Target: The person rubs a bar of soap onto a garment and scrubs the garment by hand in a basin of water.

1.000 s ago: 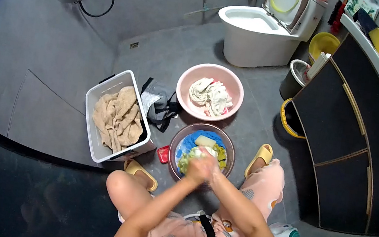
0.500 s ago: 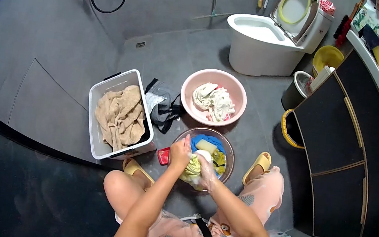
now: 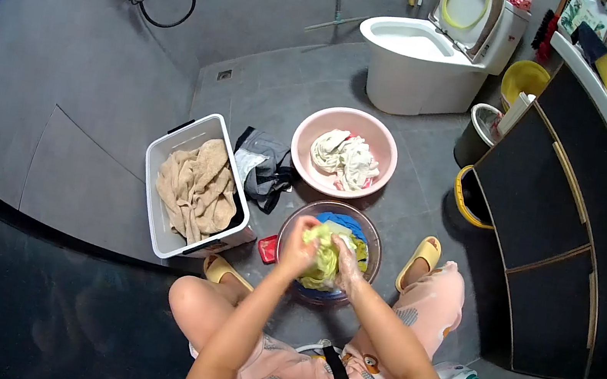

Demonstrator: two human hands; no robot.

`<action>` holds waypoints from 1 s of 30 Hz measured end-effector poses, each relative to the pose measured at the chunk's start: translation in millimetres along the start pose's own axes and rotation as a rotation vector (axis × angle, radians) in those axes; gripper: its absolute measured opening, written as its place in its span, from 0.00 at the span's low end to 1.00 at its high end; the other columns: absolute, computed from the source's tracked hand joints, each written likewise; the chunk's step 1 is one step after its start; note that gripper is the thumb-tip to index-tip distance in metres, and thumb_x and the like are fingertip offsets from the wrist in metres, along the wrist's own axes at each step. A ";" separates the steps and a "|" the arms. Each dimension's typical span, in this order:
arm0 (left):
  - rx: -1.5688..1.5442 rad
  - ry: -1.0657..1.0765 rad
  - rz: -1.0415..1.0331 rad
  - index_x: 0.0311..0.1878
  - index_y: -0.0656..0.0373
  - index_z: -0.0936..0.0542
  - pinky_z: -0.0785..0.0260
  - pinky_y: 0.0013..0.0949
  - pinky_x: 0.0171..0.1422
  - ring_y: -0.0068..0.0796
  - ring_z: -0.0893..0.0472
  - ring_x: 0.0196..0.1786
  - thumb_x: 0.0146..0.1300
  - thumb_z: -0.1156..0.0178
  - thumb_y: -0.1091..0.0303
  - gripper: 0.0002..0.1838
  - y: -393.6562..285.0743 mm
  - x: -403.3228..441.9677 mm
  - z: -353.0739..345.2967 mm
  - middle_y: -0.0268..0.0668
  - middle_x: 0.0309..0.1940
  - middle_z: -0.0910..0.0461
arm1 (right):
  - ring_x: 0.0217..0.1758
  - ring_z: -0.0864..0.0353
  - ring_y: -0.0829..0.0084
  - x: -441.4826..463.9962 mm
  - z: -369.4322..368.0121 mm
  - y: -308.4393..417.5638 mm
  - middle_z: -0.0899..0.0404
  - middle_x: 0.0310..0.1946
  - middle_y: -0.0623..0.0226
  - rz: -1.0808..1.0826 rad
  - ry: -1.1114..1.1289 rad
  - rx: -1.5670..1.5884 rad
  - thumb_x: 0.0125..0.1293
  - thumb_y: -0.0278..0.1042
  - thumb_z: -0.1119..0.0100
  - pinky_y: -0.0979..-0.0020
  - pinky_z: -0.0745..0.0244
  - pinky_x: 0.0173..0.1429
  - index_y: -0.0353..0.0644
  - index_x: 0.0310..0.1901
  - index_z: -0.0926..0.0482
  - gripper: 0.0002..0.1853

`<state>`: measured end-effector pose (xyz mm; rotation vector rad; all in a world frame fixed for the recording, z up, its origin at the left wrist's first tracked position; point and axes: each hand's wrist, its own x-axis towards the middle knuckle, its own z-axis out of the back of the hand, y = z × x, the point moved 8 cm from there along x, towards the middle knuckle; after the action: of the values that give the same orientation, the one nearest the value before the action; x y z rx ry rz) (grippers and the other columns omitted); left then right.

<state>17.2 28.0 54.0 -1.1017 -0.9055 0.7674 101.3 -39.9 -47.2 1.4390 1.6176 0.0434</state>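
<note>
A wet yellow-green cloth (image 3: 321, 266) is bunched between my two hands, over a brownish see-through basin (image 3: 375, 265) on the floor. My left hand (image 3: 298, 246) is closed around the cloth's left side. On the other side, my right hand (image 3: 347, 268) grips it, with suds on the fingers and wrist. Blue fabric (image 3: 349, 222) lies in the basin behind the cloth. Something pale sits near my fingertips, mostly covered. A small red object (image 3: 267, 249) rests on the floor beside the basin, left of my left hand.
Beyond stands a pink basin (image 3: 388, 155) with white laundry (image 3: 347, 158). To the left are a white bin (image 3: 150, 187) with a tan towel (image 3: 198, 190) and a grey bag (image 3: 266, 165). A toilet (image 3: 420, 74), buckets and a dark cabinet (image 3: 547, 224) stand right; a bottle (image 3: 457, 376) lies near my leg.
The yellow-green cloth has been raised and spread more between my hands. White suds or fabric seen between them earlier no longer show. My view has shifted slightly.
</note>
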 end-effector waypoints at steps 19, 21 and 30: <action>0.540 -0.177 -0.411 0.17 0.59 0.27 0.36 0.43 0.23 0.46 0.27 0.17 0.55 0.46 0.67 0.13 -15.6 -19.8 -31.2 0.46 0.15 0.27 | 0.27 0.24 0.75 16.3 11.4 -25.1 0.25 0.28 0.68 0.035 0.003 0.265 0.61 0.41 0.49 0.71 0.26 0.31 0.47 0.37 0.26 0.08; 0.510 -0.242 -0.061 0.17 0.60 0.26 0.38 0.46 0.24 0.49 0.26 0.21 0.58 0.46 0.62 0.17 12.0 3.4 2.3 0.48 0.15 0.28 | 0.30 0.23 0.70 -22.2 -29.2 -1.5 0.24 0.32 0.68 -0.106 0.038 0.099 0.60 0.38 0.48 0.68 0.25 0.33 0.46 0.41 0.27 0.09; 0.292 0.534 0.749 0.25 0.61 0.21 0.36 0.26 0.32 0.19 0.30 0.26 0.55 0.40 0.58 0.14 21.9 -25.5 -5.8 0.27 0.20 0.26 | 0.42 0.25 0.72 13.4 7.9 30.9 0.23 0.40 0.68 0.283 -0.017 -0.177 0.52 0.38 0.37 0.73 0.32 0.47 0.36 0.44 0.24 0.19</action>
<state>9.7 9.6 26.3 -1.2972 0.0998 1.0924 131.5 -23.9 -41.9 1.5134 1.3504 0.3278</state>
